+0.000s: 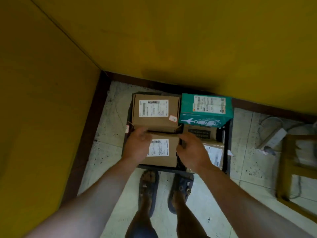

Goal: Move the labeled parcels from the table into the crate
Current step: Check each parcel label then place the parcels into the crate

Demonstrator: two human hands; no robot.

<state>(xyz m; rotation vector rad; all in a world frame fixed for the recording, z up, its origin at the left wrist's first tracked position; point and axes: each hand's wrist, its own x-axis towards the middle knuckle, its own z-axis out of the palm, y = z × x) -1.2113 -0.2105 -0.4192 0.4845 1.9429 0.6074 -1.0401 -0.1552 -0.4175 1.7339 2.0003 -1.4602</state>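
A dark crate [227,148] stands on the floor in a corner of yellow walls. Inside it a brown labeled parcel [155,111] lies at the far left and a teal parcel [205,109] at the far right. A second brown labeled parcel [162,152] sits at the near left, gripped on both sides by my left hand [137,145] and my right hand [192,150]. Lower in the right half lie a brown box with a dark print [199,133] and a tape-wrapped parcel [214,153], partly hidden by my right hand.
Yellow walls [154,40] close in behind and to the left of the crate. My sandaled feet [164,189] stand just before it on the pale tiled floor. A power strip with cable [272,138] lies at the right, beside a wooden frame [298,170].
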